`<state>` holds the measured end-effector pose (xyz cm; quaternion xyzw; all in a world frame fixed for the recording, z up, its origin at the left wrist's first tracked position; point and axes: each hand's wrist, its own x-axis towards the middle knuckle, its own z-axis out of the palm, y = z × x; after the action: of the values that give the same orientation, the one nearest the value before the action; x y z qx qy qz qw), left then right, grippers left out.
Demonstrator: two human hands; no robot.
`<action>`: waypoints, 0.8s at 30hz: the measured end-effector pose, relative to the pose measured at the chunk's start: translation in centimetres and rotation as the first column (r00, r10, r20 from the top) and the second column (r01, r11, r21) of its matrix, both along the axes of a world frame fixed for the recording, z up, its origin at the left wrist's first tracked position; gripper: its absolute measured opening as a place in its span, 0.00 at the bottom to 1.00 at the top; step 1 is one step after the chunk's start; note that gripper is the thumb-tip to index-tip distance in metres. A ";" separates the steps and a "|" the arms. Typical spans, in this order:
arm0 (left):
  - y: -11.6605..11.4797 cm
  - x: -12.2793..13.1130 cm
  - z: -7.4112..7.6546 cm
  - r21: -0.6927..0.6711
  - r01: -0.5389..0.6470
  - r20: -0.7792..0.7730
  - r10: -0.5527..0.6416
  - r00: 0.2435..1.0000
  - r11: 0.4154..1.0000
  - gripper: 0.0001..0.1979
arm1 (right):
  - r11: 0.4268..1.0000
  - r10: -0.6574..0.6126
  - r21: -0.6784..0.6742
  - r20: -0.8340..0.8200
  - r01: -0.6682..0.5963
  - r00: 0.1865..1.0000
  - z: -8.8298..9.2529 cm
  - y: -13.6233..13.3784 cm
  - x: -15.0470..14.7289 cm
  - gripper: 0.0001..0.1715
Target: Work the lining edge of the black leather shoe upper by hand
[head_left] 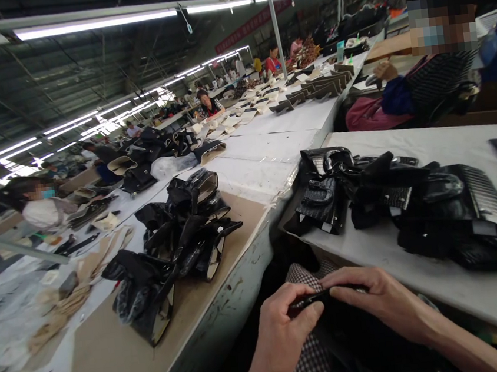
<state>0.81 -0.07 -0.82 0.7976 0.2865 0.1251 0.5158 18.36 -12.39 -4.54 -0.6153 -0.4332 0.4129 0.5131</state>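
My left hand [278, 329] and my right hand [381, 291] are close together over my lap, at the lower middle of the view. Between them is the edge of a black glossy bag piece [310, 299], pinched by the thumb and fingers of each hand. Most of this piece hangs in dark shadow below the hands, so its full shape cannot be made out. Checkered cloth [310, 362] shows behind and under my left hand. To the right lies a row of shiny black bags [445, 195], some with a crocodile-like texture.
A pile of black, pale-lined bags [182, 228] lies on brown board [110, 348] to the left. The long white table [266, 148] carries many cut pieces farther off. A co-worker [437, 80] sits at the right, another person [49, 207] at the left.
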 end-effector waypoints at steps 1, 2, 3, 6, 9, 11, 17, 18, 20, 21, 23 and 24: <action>-0.1 0.1 -0.1 -0.012 -0.010 0.005 0.010 1.000 1.000 0.05 | 1.000 -0.005 -0.003 0.002 0.005 1.000 0.1 0.0 0.0 0.14; -0.1 0.2 -0.2 -0.020 -0.016 0.003 0.016 1.000 1.000 0.05 | 1.000 -0.011 -0.009 0.010 0.011 1.000 0.1 0.1 0.1 0.14; -0.1 0.2 -0.3 -0.022 -0.022 -0.007 0.022 1.000 1.000 0.05 | 1.000 -0.014 -0.018 0.028 0.014 1.000 0.2 0.1 0.1 0.14; -0.2 0.3 -0.3 -0.025 -0.032 -0.029 0.031 0.999 0.999 0.06 | 0.999 -0.013 -0.037 0.089 0.016 0.996 0.2 0.3 0.0 0.14; -0.2 0.5 -0.1 -0.048 -0.047 -0.003 0.047 0.999 0.998 0.07 | 0.999 -0.015 -0.041 0.108 0.019 0.994 0.2 0.6 -0.1 0.15; -0.2 0.7 0.0 -0.053 -0.052 0.018 0.053 0.998 0.997 0.09 | 0.999 -0.016 -0.042 0.105 0.021 0.994 0.2 0.6 -0.1 0.15; 0.5 1.1 0.3 -0.142 -0.017 -0.038 0.012 0.999 0.990 0.11 | 0.999 0.016 -0.039 -0.024 -0.017 1.000 0.1 0.8 0.3 0.12; 0.7 1.2 0.5 -0.151 -0.009 -0.053 0.001 0.999 0.989 0.10 | 0.999 0.026 -0.039 -0.061 -0.029 0.998 0.1 0.8 0.3 0.13; 1.0 1.5 1.0 -0.149 0.007 -0.070 -0.017 0.997 0.989 0.10 | 0.998 0.034 -0.046 -0.114 -0.039 0.993 0.1 0.9 0.4 0.14; 1.1 1.6 1.2 -0.140 0.008 -0.075 -0.019 0.997 0.990 0.09 | 0.998 0.030 -0.050 -0.118 -0.036 0.993 0.1 0.9 0.4 0.14; 1.3 1.8 1.4 -0.111 0.003 -0.091 -0.014 0.996 0.994 0.09 | 0.999 0.028 -0.030 -0.064 -0.030 0.998 0.0 0.9 0.4 0.14; 1.4 1.9 1.3 -0.088 0.003 -0.099 -0.012 0.995 0.996 0.09 | 0.999 0.035 -0.006 -0.011 -0.035 0.999 -0.1 0.9 0.4 0.14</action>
<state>2.74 1.28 0.49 0.7804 0.3141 0.0706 0.5361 18.81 -11.46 -4.60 -0.6070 -0.4397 0.4266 0.5063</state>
